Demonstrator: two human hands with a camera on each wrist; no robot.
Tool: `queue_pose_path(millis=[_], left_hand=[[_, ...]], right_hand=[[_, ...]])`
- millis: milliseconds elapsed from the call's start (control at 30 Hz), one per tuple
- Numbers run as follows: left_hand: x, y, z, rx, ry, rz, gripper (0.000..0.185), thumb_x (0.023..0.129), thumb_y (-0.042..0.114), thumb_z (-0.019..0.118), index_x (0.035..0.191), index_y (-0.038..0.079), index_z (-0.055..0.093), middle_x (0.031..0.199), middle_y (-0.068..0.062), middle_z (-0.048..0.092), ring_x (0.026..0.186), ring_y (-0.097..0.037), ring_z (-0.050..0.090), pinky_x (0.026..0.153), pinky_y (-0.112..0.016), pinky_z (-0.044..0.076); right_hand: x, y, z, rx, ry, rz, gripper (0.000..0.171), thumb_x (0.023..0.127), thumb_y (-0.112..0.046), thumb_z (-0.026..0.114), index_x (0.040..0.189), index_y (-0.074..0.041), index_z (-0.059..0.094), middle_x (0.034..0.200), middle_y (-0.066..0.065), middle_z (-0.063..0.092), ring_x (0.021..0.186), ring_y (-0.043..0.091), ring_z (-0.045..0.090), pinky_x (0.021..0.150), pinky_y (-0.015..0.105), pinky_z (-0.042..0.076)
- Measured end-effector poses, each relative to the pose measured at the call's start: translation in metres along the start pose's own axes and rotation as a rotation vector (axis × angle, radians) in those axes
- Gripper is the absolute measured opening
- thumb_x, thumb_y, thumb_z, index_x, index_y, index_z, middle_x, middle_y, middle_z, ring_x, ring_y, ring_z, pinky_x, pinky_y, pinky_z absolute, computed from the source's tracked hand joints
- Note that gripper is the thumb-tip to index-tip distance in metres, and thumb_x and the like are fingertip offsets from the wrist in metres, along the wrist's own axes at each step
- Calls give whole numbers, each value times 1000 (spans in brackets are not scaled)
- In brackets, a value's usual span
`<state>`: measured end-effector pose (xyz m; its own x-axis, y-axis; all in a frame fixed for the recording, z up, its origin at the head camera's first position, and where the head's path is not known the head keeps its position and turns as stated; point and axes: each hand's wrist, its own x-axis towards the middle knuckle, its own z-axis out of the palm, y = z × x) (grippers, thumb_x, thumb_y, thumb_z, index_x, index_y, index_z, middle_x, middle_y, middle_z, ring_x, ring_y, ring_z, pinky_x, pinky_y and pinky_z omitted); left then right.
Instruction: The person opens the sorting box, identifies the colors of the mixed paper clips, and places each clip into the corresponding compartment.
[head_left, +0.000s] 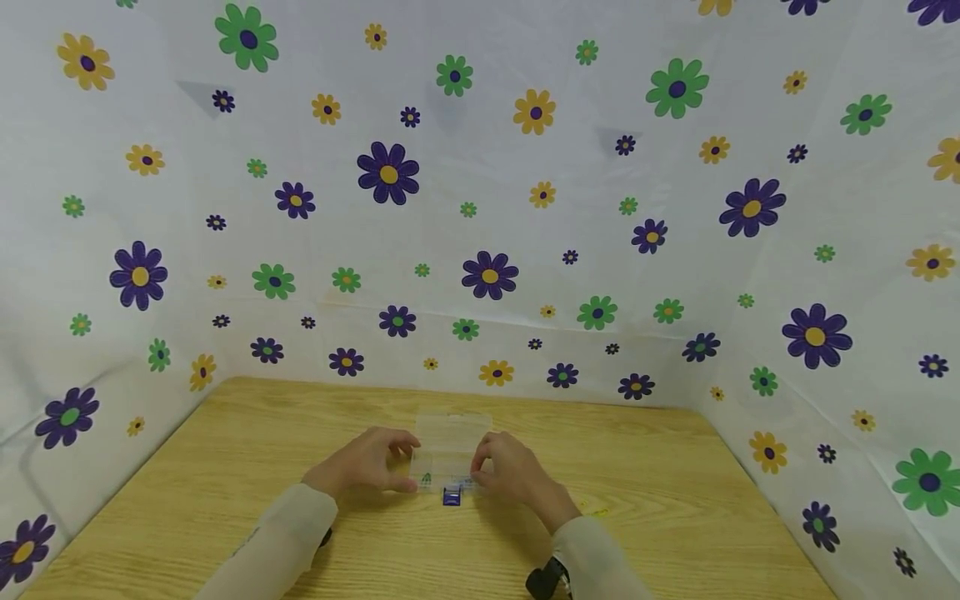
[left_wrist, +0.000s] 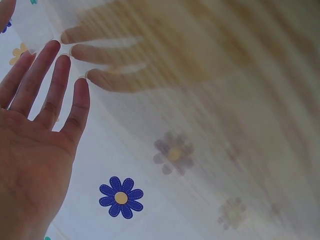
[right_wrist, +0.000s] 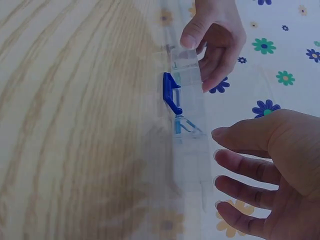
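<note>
While both hands flank it, a clear plastic box (head_left: 448,454) sits mid-counter, near the front edge.

Box: transparent, lid raised toward the flowered backdrop (head_left: 480,208), a blue latch (head_left: 452,497) on its near side, resting on the wooden counter (head_left: 225,467). Left hand (head_left: 369,461): placed at the box's left end; the right wrist view shows its thumb and fingers pinching that end of the box. Right hand (head_left: 510,471): just beside the box's right end, fingers loosely spread and holding nothing; contact with the box cannot be confirmed. Light sleeves (head_left: 277,542) cover both forearms. Small contents inside the box are too small to identify.
</note>
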<state>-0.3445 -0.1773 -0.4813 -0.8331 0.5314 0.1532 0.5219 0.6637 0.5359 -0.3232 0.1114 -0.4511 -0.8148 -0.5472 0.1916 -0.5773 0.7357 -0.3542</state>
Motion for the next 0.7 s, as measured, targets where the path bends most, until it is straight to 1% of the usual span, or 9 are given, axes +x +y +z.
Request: queue_pose_path(millis=[67,233,367,433,600,700], left_hand=[[0,-1,1,-3,-3,0,67,77,45,89,127,6,68,115,-4,73,103,-20,65,96,-46,56],[0,-1,0,-1,-3,5,68,77,45,89,128,6,68,116,-4,73,104,-21,65,96,-46,56],[0,0,0,-5,-4,-10,70,77,47,89,129,6,68,117,-3,73,105,-20,66,97,-46,55],[0,0,-1,-11,-6,-14,70,77,47,89,129,6,68,117,-3,73,105,-20,65,98,-47,55],[0,0,-1,-14,-9,-11,69,77,46,89,129,5,68,117,-4,72,105,-21,65,98,-48,55],[1,-1,0,1,-7,-7,69,77,48,89,128,6,68,116,-4,73,105,-21,65,97,-47,55]], right_hand=[[-1,0,-4,19,-7,2,7,92,-14,76,86,-13,79,101,0,71,100,22,65,91,44,57],[-4,5,-21,69,-15,-31,6,94,-12,74,91,-10,78,98,2,72,95,25,68,87,41,57],[-11,8,-34,90,-21,-49,6,94,-12,73,92,-8,77,96,3,72,95,28,68,87,43,56],[-15,9,-39,91,-19,-43,5,94,-11,74,92,-8,77,95,2,72,95,28,68,88,43,56],[-25,14,-46,77,-10,-36,5,93,-11,75,89,-9,77,92,1,71,90,27,67,84,37,56],[-30,17,-49,76,-18,-33,5,93,-11,75,89,-9,77,93,1,71,91,28,68,83,38,56]])
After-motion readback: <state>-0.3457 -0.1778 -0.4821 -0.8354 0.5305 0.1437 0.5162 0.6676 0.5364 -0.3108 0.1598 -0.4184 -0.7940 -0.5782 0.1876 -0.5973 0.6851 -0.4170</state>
